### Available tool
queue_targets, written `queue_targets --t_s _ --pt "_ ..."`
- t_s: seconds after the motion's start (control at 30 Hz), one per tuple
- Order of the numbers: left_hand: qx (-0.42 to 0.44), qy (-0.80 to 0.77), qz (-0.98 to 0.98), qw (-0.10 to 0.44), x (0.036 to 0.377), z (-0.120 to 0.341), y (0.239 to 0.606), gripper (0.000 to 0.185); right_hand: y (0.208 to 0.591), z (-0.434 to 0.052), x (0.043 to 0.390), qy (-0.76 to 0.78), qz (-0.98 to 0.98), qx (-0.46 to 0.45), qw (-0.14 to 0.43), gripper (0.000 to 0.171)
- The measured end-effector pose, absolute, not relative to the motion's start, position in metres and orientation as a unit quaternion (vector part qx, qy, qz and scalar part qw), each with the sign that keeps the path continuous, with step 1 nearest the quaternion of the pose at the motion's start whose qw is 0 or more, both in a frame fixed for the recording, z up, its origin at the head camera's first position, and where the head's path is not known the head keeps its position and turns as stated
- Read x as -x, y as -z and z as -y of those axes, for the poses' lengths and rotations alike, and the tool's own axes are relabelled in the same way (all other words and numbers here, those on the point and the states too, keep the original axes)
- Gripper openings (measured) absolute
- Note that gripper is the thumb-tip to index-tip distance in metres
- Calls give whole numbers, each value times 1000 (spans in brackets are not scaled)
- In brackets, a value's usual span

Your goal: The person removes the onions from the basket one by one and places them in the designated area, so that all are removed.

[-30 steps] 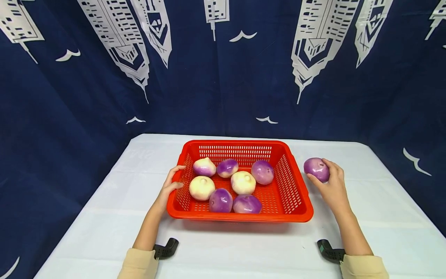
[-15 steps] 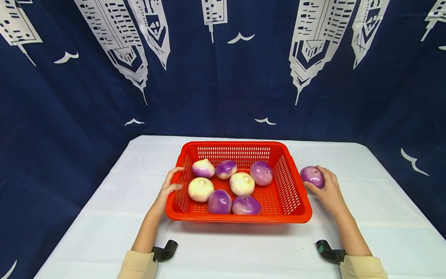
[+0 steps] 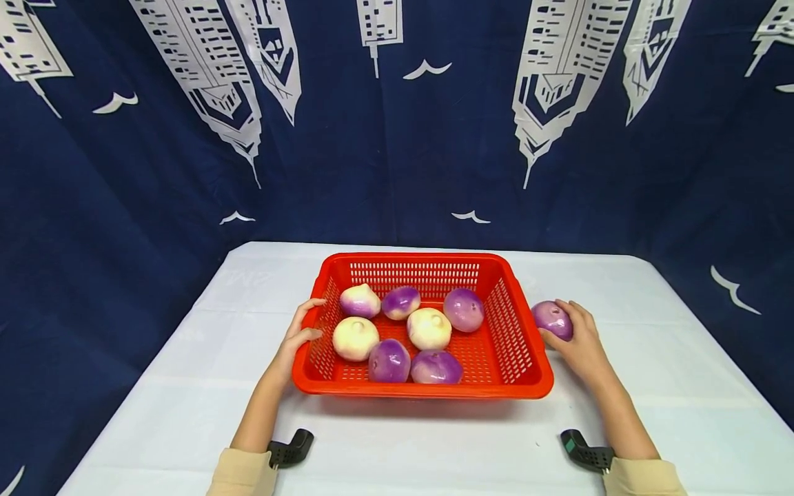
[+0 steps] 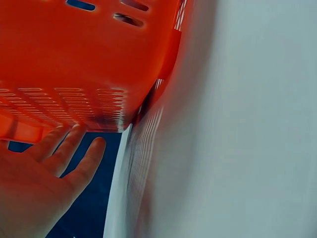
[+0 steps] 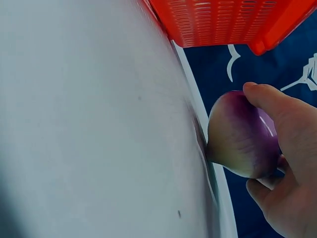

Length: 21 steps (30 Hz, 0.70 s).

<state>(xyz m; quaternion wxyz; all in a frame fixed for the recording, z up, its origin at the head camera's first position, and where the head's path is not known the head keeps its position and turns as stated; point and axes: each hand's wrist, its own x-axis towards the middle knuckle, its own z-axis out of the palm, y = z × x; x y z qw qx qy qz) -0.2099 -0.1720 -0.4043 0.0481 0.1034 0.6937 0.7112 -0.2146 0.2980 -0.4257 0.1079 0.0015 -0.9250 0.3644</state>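
A red plastic basket (image 3: 517,327) stands mid-table and holds several purple-and-white onions (image 3: 428,328). My left hand (image 3: 300,334) rests against the basket's left wall (image 4: 74,74) with its fingers fairly straight. To the right of the basket, my right hand (image 3: 573,337) grips a purple onion (image 3: 551,319) just beside the basket's right wall. In the right wrist view the onion (image 5: 240,136) sits low at the white tablecloth (image 5: 89,124), with my fingers curled round it.
The white-covered table (image 3: 403,448) is backed by a dark blue curtain (image 3: 397,138) with white building prints. Black wrist-camera mounts (image 3: 288,448) show near the front edge beside both sleeves.
My right hand has lowered the purple onion and brought it slightly left, toward the basket's right wall. The left hand has stayed on the basket's left side.
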Motion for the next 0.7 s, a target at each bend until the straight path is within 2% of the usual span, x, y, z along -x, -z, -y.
queue_targets --t_s 0.27,0.7 --pt "-108 -705 -700 46 210 173 405 57 424 -295 214 -363 927 -3 93 71" --pt "-101 -708 -698 44 211 172 404 58 403 -289 209 -353 926 -12 133 72"
